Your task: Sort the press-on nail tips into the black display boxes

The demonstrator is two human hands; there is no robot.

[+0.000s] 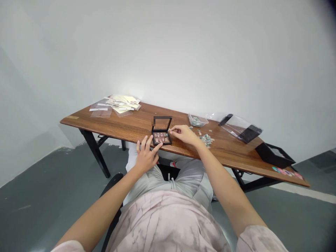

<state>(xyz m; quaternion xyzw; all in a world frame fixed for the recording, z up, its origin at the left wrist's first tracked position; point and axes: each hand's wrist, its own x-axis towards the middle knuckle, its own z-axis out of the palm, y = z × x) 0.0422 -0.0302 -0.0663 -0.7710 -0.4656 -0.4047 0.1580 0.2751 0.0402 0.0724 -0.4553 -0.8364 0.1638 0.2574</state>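
A small black case (162, 143) stands near the table's front edge with its framed, see-through lid (162, 123) tilted up. Inside lie rows of small shiny pinkish pieces (159, 137), with a greenish one toward the right. My left hand (147, 155) has its fingers spread, the fingertips at the case's left and front edges. Just right of the case, my right hand (185, 134) is pinched at the fingertips; whatever it holds is too small to make out. A loose pile of small teal and whitish pieces (207, 140) lies to its right.
Behind the pile is a clear plastic tub (198, 121) with similar pieces. Farther right are a clear-and-black package (241, 128), a black open box (274, 155) and colourful flat pieces (287, 172). Cards and clear sleeves (122, 104) are heaped at the back left of the wooden table (181, 117).
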